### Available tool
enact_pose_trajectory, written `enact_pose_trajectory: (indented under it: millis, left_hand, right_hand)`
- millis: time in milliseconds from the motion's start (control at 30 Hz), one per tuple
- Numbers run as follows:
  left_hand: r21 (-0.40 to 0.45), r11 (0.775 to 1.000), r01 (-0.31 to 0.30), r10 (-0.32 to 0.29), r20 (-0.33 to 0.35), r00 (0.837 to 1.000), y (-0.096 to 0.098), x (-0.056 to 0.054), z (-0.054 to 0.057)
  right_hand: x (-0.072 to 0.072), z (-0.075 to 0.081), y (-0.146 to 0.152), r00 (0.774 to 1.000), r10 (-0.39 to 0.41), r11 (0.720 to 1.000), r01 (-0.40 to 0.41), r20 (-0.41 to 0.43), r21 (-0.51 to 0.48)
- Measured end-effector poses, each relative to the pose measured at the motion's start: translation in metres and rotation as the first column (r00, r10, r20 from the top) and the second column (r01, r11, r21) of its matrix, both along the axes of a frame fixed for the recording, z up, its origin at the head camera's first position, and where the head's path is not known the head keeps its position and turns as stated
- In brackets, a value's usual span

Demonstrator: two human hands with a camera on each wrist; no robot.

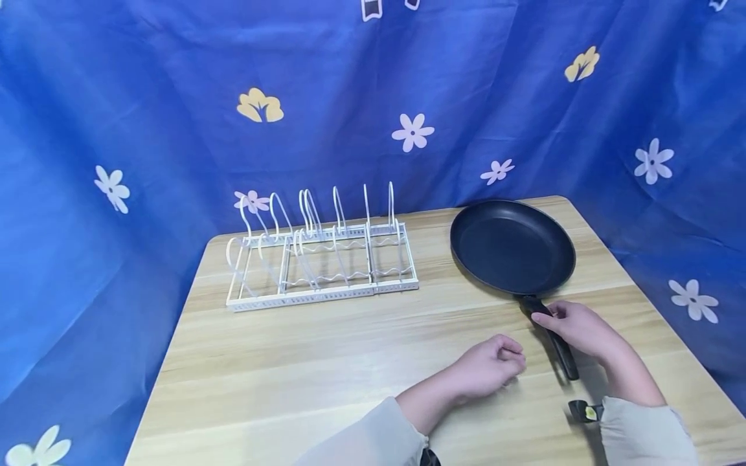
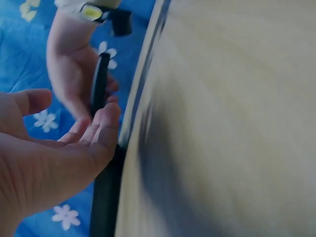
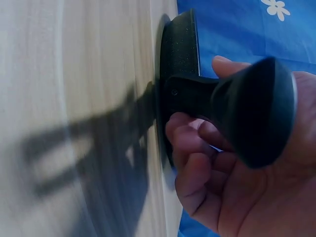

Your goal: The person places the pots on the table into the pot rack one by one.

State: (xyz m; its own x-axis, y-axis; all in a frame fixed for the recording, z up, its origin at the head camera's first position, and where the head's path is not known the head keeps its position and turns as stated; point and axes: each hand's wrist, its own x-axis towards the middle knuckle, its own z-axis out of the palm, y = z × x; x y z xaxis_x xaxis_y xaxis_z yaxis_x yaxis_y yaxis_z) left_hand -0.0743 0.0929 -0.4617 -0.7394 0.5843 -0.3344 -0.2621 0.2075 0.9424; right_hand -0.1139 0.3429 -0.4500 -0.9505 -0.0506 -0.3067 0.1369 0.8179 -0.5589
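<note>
Well, from the head view I see a black frying pan (image 1: 513, 246) lying face up at the far right of the bench (image 1: 291, 362), its handle (image 1: 563, 353) pointing back toward the person. The right hand (image 1: 583, 329) has its grip round that handle, nearer the pan than the tip. The left hand (image 1: 488, 366) is over the wood just left of the handle and apart from it, fingers loosely bent, its grip slack and holding nothing. Well to the left of the pan, a white wire rack (image 1: 326, 296) stands toward the back edge, its upright hoops set in 2 rows. Behind hangs a blue curtain (image 1: 326, 84) printed with white and yellow shapes. A small black device (image 1: 581, 411) sits at the right sleeve (image 1: 644, 430).

From the left wrist, the left hand fills the near side, its thumb spread well away from the fingers. Beyond it the right hand is at the handle, and a blurred shadow falls across the bench.

From the right wrist, the handle's broad end points at the camera. The right hand's fingers curl round beneath it, with the thumb on the far side; the pan's dark wall is beyond, beside the bench surface.
</note>
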Motion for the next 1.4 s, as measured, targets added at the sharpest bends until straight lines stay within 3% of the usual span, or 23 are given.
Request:
enact_pose_trajectory:
  millis: [67,133,233,300,367,400,467,567,800,933,1100,1267,1400]
  left_hand:
    - [0.040,0.999,0.015,-0.018,0.080,0.997,0.008,-0.002,-0.005]
    - [0.124,0.992,0.002,-0.027,0.201,0.979,0.016,-0.003,-0.012]
    - [0.262,0.964,-0.054,-0.051,0.380,0.924,0.026,-0.005,-0.022]
    - [0.349,0.931,-0.108,-0.073,0.467,0.881,0.031,-0.005,-0.027]
    - [0.417,0.899,-0.132,-0.109,0.504,0.857,0.037,-0.004,-0.030]
    - [0.443,0.887,-0.129,-0.130,0.507,0.852,0.039,-0.003,-0.030]
    - [0.482,0.869,-0.111,-0.168,0.498,0.851,0.044,-0.003,-0.030]
    - [0.497,0.863,-0.087,-0.184,0.471,0.863,0.048,-0.003,-0.028]
    - [0.417,0.900,-0.130,-0.069,0.430,0.900,0.063,-0.007,-0.027]
    - [0.373,0.913,-0.163,-0.011,0.424,0.906,0.070,-0.009,-0.029]
    - [0.357,0.920,-0.160,0.000,0.410,0.912,0.071,-0.009,-0.032]
    - [0.356,0.924,-0.137,-0.008,0.377,0.926,0.071,-0.007,-0.033]
    - [0.348,0.928,-0.135,0.003,0.354,0.935,0.072,-0.007,-0.034]
  right_hand:
    - [-0.002,-0.001,-0.001,1.000,0.000,1.000,0.000,0.007,-0.025]
    - [-0.003,-0.001,-0.001,1.000,-0.002,0.999,0.003,0.021,-0.049]
    - [-0.003,-0.002,0.001,0.997,-0.014,0.993,0.023,0.073,-0.118]
    - [-0.003,-0.003,0.003,0.994,-0.025,0.984,0.043,0.110,-0.171]
    - [-0.003,-0.005,0.005,0.989,-0.034,0.973,0.066,0.143,-0.223]
    - [-0.003,-0.006,0.005,0.987,-0.037,0.967,0.074,0.154,-0.243]
    - [-0.004,-0.008,0.006,0.986,-0.032,0.960,0.075,0.162,-0.270]
    - [-0.007,-0.010,0.005,0.984,-0.020,0.943,0.078,0.177,-0.323]
    - [-0.013,-0.018,0.001,0.982,0.013,0.910,0.067,0.189,-0.410]
    - [-0.014,-0.020,-0.003,0.978,-0.019,0.914,0.101,0.207,-0.394]
    - [-0.014,-0.020,-0.007,0.984,-0.032,0.923,0.097,0.176,-0.373]
    - [-0.013,-0.020,-0.009,0.981,-0.057,0.908,0.128,0.184,-0.400]
    - [-0.013,-0.021,-0.012,0.983,-0.091,0.912,0.146,0.158,-0.383]
